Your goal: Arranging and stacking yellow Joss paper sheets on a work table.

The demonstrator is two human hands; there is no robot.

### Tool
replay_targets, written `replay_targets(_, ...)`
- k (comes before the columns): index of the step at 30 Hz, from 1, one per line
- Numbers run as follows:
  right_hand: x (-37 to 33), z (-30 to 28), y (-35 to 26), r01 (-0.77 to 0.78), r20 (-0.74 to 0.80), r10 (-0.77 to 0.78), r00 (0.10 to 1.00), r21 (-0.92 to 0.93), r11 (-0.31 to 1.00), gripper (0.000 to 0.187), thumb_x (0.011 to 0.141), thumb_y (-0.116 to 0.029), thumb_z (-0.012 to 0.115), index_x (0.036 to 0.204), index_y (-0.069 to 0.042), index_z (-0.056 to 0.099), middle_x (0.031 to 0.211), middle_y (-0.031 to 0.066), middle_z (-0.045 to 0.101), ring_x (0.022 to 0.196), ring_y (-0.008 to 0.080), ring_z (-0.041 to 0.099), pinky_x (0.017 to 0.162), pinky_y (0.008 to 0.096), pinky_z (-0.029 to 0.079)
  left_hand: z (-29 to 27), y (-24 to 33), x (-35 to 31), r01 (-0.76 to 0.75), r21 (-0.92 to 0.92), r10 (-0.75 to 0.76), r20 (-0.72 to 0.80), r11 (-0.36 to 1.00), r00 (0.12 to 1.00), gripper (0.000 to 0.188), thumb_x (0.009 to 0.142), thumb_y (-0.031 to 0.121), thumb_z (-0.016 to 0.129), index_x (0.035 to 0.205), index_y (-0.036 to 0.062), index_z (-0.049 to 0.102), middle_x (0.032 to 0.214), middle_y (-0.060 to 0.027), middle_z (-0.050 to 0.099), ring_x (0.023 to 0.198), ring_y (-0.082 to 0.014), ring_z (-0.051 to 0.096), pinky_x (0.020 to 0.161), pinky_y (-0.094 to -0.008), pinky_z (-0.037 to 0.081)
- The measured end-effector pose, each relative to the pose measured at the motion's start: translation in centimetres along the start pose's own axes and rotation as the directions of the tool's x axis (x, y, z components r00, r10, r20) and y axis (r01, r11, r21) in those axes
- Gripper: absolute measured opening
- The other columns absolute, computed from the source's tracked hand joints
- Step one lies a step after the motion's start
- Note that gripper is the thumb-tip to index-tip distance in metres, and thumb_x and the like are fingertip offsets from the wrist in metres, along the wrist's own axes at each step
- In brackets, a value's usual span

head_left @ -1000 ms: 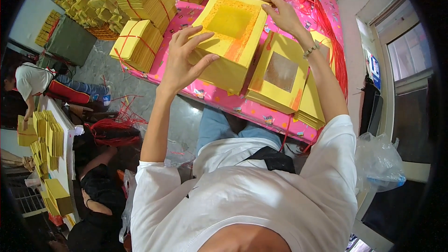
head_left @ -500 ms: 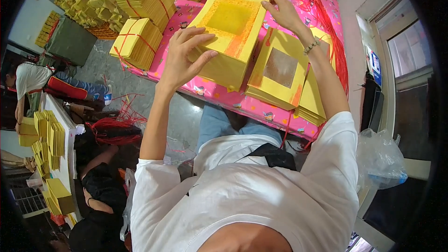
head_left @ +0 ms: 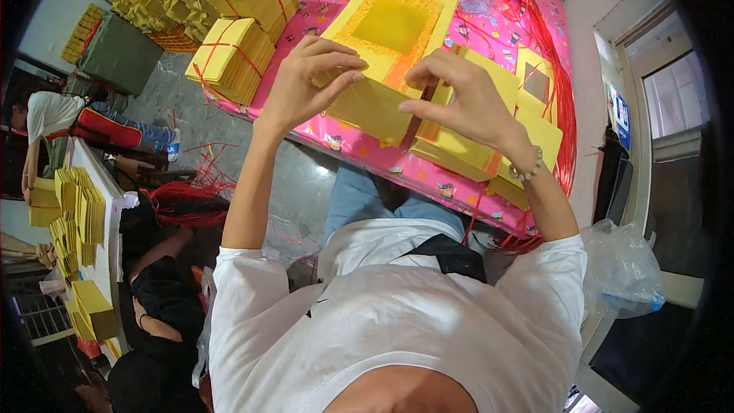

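Pink patterned desk [head_left: 359, 145] carries stacks of yellow paper sheets; more tied yellow bundles [head_left: 229, 57] sit at far left, loose red string [head_left: 562, 107] along the right edge. Left hand [head_left: 302, 92] and right hand [head_left: 466, 103] both work the near edge of the tall yellow paper stack [head_left: 390, 38], whose top sheet has an orange-gold centre panel. Left grip: fingers curled together over the near-left corner, thumb underneath, clamped on the stack edge. Right grip: thumb and forefinger pinched together on the near-right edge of the same stack. Stack lies between and just beyond both grips, touching them. Judgement: to do this well, keep both pinches level so sheets stay squared; uneven pull would likely fan the edges. Lower stack [head_left: 459, 149] lies just right, under the right hand.
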State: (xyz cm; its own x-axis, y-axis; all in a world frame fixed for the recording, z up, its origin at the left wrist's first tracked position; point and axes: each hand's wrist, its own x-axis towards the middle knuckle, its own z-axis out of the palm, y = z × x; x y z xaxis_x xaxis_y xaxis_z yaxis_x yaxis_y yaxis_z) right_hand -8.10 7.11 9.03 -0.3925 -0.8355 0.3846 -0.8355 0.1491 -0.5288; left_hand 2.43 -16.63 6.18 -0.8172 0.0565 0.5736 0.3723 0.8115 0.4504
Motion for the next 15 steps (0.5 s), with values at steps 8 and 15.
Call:
replay_targets(8,0.3,1.0,1.0,-0.159,-0.012,0.163,0.987,0.17,0.973,0.027,0.083,-0.027,0.067,0.08,0.0,0.066,0.073,0.0088,0.062,0.066,0.0182,0.061,0.061,0.03,0.048,0.0,0.0,0.5,0.075,-0.031,-0.075,0.011,0.997,0.997,0.014,0.081,0.022,0.069,0.085,0.0088,0.074,0.086,-0.005,0.068,0.086,-0.0222,0.058,0.077,-0.0344,0.048)
replay_targets(15,0.5,1.3,1.7,-0.259,0.031,0.261,0.965,0.282,0.924,0.027,0.084,-0.026,0.067,0.079,0.001,0.067,0.069,0.0059,0.062,0.062,0.0111,0.058,0.059,0.0264,0.046,0.0,0.0,0.8,0.128,-0.033,-0.127,0.025,0.991,0.992,0.019,0.08,0.026,0.069,0.083,0.0077,0.073,0.081,-0.0065,0.067,0.081,-0.0237,0.059,0.073,-0.0349,0.048)
